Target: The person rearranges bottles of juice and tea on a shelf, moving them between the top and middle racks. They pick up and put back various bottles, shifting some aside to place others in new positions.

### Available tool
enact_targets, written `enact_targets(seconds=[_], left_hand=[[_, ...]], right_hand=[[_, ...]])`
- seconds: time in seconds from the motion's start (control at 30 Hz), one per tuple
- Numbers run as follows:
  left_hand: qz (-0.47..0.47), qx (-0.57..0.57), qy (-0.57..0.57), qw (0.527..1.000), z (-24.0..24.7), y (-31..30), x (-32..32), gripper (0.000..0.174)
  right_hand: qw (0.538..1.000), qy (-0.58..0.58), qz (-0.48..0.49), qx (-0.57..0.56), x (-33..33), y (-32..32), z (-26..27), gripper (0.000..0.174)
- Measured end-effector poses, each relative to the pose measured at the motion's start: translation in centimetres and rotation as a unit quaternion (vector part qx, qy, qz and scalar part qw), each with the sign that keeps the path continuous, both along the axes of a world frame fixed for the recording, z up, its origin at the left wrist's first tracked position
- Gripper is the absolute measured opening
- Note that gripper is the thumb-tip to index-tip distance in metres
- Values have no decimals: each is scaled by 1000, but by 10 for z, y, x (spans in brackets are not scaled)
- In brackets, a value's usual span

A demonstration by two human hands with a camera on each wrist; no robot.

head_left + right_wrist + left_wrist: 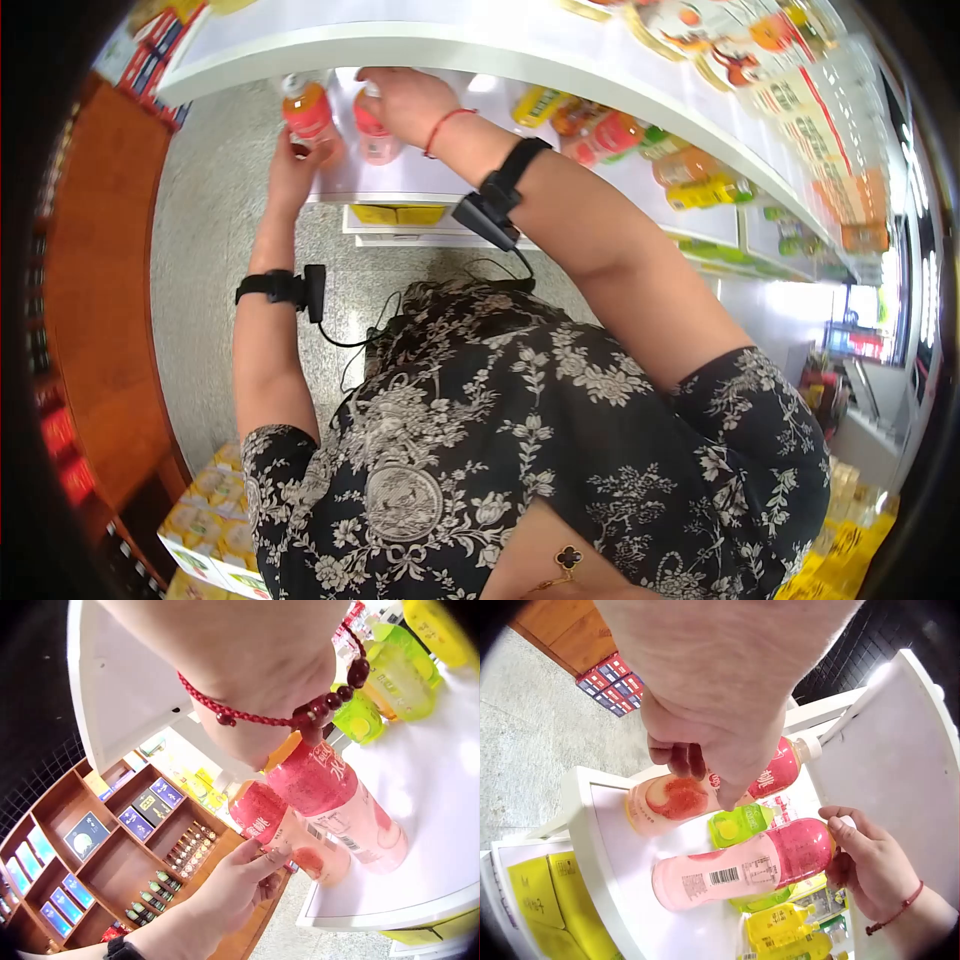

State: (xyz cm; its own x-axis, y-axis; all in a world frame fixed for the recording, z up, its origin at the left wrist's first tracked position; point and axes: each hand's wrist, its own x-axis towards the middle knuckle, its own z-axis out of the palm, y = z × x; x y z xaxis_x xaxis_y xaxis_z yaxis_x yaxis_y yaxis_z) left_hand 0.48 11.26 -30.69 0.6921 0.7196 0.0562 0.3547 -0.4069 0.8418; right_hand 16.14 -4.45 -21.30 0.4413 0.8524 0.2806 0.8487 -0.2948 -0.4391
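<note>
Two pink peach drink bottles stand side by side on a white shelf, near its left end. My left hand holds the left bottle by its side, thumb and fingers around the middle, as the right wrist view shows. Its orange neck and white cap rise free above that hand. My right hand grips the right bottle at the top, its fingers covering most of the cap and neck. In the left wrist view a green lemon drink bottle shows behind the gap between the two.
Another white shelf board overhangs both hands. Several yellow, orange and green bottles lie farther right on the shelf. Yellow boxes sit on a lower level. A wooden cabinet stands left across the floor, with stacked cartons nearby.
</note>
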Motion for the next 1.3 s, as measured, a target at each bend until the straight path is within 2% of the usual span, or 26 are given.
enact_targets(seconds=[0.13, 0.37, 0.4, 0.5, 0.57, 0.63, 0.67, 0.8, 1.03, 1.23, 1.3], left_hand=[[-1, -27, 11, 1000, 7, -3, 3, 56], [4, -39, 9, 999, 11, -8, 5, 53], [-2, -35, -1, 999, -2, -3, 7, 54], [5, -13, 9, 1000, 6, -4, 5, 58], [13, -1, 31, 999, -2, 1, 7, 60], [10, -14, 30, 999, 13, -8, 5, 62], [13, -22, 7, 1000, -6, 0, 7, 63], [-8, -20, 44, 999, 1, -2, 5, 65], [-11, -18, 60, 998, 12, -11, 0, 66], [6, -11, 86, 996, 19, -18, -2, 69], [4, -14, 89, 996, 19, -17, -2, 68]], right_hand=[[997, 47, -23, -50, -4, -6, 18, 40], [997, 56, -3, -54, 1, -3, 13, 40], [998, 40, 0, -38, 5, -2, 8, 40], [1000, 23, 1, -13, 9, 1, 2, 38], [999, 21, 9, -27, 14, 3, 2, 39], [999, 27, 11, -36, 13, 2, 9, 39], [998, 27, 3, -51, 13, 2, 14, 40], [999, 4, 16, -48, 8, 2, 25, 41], [998, -17, 43, -38, 11, 12, 15, 39], [995, -32, 50, -84, 8, 17, 24, 40], [995, -3, 44, -91, 6, 19, 25, 40]])
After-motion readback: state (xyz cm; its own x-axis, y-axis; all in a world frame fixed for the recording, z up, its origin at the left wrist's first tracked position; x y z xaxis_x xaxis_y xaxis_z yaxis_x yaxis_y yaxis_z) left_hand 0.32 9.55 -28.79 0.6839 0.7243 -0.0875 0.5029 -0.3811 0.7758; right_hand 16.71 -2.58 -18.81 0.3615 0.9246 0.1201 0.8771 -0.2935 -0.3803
